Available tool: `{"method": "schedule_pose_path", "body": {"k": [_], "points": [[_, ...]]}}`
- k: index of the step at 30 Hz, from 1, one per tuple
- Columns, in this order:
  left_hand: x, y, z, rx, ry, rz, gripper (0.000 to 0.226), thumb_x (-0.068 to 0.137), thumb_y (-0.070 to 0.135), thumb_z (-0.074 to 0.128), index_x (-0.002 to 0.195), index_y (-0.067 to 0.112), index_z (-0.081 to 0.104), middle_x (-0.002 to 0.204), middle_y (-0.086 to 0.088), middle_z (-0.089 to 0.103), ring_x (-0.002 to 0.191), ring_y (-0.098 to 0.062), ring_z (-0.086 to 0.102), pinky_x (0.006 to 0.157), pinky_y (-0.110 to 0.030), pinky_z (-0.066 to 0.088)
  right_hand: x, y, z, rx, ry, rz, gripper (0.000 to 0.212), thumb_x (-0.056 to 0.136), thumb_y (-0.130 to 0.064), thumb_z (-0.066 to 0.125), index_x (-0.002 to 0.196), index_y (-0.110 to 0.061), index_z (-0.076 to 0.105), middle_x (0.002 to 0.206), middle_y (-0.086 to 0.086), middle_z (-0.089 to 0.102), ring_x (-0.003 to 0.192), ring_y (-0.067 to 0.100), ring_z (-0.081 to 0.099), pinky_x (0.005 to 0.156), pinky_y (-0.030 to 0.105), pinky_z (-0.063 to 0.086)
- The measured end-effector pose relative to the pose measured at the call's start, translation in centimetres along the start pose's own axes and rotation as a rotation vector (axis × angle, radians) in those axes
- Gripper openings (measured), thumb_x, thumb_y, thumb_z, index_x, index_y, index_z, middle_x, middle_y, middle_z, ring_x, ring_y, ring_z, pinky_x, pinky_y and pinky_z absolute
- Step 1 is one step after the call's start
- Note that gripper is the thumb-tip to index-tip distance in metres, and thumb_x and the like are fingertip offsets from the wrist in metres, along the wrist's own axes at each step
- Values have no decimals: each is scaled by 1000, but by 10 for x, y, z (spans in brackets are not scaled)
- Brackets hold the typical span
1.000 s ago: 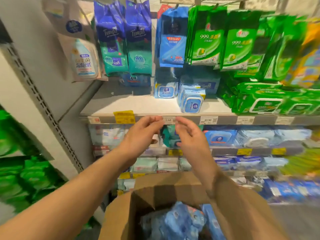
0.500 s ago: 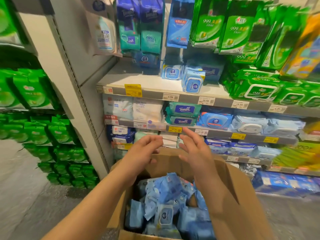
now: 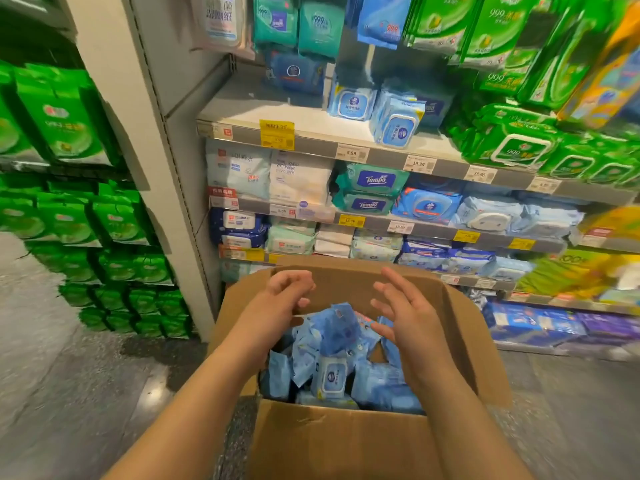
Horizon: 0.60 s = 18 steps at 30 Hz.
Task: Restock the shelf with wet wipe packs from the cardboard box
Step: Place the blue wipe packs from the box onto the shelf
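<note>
The cardboard box (image 3: 346, 441) stood open on the floor in front of the shelves, its flaps folded outward, and it was filled with a loose jumble of wet wipe packs (image 3: 332, 355). These packs were soft, pale blue plastic pouches, crinkled and lying at all angles; one near the middle faced up and showed a white rounded flip lid (image 3: 333, 376) with a small blue emblem on it. Both hands hovered over the box opening, apart from each other and not touching any pack. The left hand (image 3: 282, 299) had its fingers loosely curled inward and held nothing. The right hand (image 3: 403, 306) had its fingers spread and gently bent, palm turned toward the left hand, also holding nothing. On the top shelf (image 3: 311, 124) stood a few matching blue packs (image 3: 394, 123) with the same white lids, upright and leaning slightly, near the middle of the shelf, with bare white shelf to their left behind a yellow price tag (image 3: 277, 134). Green packs (image 3: 512, 147) were stacked just to the right of them. The shelves below held teal, white and blue packs in rows, with price labels along the shelf edges. More green packs (image 3: 65, 116) filled the display at the far left.
</note>
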<state>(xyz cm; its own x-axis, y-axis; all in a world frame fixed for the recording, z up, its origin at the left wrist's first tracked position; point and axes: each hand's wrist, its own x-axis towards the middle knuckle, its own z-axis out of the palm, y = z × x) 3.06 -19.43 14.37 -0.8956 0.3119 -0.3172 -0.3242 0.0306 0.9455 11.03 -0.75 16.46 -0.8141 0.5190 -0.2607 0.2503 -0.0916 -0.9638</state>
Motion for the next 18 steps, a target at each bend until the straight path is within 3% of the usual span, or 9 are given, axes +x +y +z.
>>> {"method": "schedule_pose_path", "body": {"k": [4,8,14,18], "points": [[2,-17,-12,-4,-19,-47,17,101,40,61,117,34,67,111,11,74,107,-14,69,100,-46,56,-11,18,5,-31,40,52,32,104,-29,57,133,-39,63,126,-9,67,118,14,64,90,41,58],[7,-28,-18,18,-23,-75,15,102,37,61,114,34,68,111,10,74,106,-16,69,98,-48,57,-15,36,10,-49,84,105,27,103,-30,59,127,-41,67,123,-8,70,115,15,67,95,48,58],[12,-53,-21,42,-14,-131,16,101,41,61,113,34,70,106,13,75,102,-14,70,93,-45,60,-8,57,8,-65,61,176,25,103,-33,58,126,-42,64,129,-6,68,116,16,67,93,43,58],[20,-76,-15,53,8,-198,16,103,38,59,113,31,69,110,6,74,105,-19,70,91,-44,58,6,79,-1,-61,59,244,23,104,-29,56,122,-41,64,131,-1,67,117,20,66,96,46,55]]}}
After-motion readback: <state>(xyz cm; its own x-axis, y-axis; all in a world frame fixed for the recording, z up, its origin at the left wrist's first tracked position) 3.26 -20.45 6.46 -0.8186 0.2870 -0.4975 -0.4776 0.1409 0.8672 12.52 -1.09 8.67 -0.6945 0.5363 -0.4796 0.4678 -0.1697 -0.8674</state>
